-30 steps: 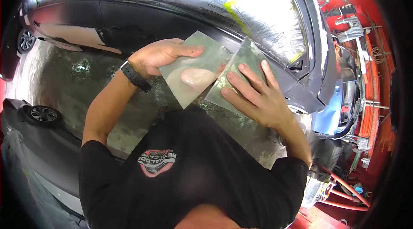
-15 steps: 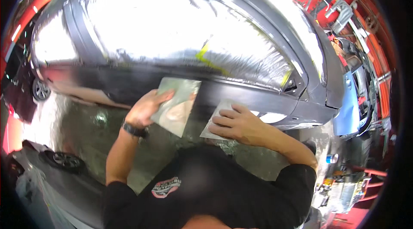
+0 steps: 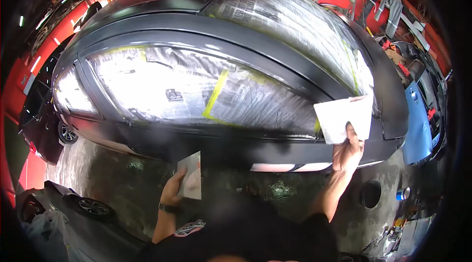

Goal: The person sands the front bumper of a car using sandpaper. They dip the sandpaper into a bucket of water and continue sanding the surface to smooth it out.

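Observation:
My left hand [image 3: 171,188], with a dark band at the wrist, grips a thin pale rectangular plate [image 3: 193,183] by its edge, low in front of my body. A beige patch shows on its face. Out to the right, my right hand [image 3: 348,154] is raised with a flat whitish square sheet [image 3: 337,120] pinched in it, the thumb on its near face. The sheet overlaps the front corner of a matt dark grey car [image 3: 216,150]; whether it touches the car I cannot tell. Newspaper and yellow tape cover the car's side window [image 3: 182,90].
A windscreen [image 3: 275,11] masked with newspaper lies beyond. At the right are a loose blue car door [image 3: 418,134] and a can [image 3: 403,193] on the floor. Another dark car [image 3: 69,222] is behind me at lower left, and a further one [image 3: 42,124] stands at far left.
My right hand has moved right and away from me, lifting its sheet toward the car's front corner. The left hand with its plate has come lower and nearer. My view has tilted up.

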Available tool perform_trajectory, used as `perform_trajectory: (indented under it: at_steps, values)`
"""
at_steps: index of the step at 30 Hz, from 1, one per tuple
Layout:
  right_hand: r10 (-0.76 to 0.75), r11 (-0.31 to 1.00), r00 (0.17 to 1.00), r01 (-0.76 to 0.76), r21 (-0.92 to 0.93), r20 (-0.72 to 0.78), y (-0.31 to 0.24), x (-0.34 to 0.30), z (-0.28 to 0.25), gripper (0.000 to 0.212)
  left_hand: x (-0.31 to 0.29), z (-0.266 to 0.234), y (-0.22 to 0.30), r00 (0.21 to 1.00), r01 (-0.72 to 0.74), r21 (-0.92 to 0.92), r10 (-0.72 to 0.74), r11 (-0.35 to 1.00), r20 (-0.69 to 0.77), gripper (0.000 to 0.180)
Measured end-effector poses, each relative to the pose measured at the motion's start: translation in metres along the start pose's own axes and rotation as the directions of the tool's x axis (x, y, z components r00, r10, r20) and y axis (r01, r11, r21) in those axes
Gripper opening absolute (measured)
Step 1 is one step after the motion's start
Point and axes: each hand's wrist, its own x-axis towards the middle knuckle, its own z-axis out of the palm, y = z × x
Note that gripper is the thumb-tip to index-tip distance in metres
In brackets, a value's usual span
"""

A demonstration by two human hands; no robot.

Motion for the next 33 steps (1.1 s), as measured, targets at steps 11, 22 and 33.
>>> perform_trajectory:
  at_steps: [11, 22, 33]
  values:
    - [0.001, 0.669, 0.956, 0.216, -0.711, 0.292, -0.03, 0.019, 0.055, 0.02, 0.007, 0.021, 0.004, 0.982, 0.125, -0.114, -0.106, 0.986, 0.158, 0.045]
    - [-0.263, 0.877, 0.962, 0.273, -0.395, 0.08, -0.016, 0.007, 0.096, 0.037, 0.029, -0.03, 0.02, 0.942, 0.203, -0.174, -0.143, 0.964, 0.305, 0.045]
    - [0.26, 0.957, 0.965, -0.251, -0.149, 0.043, 0.133, -0.07, 0.14, 0.052, 0.033, 0.02, 0.056, 0.838, 0.115, -0.128, -0.027, 0.985, 0.546, 0.057]
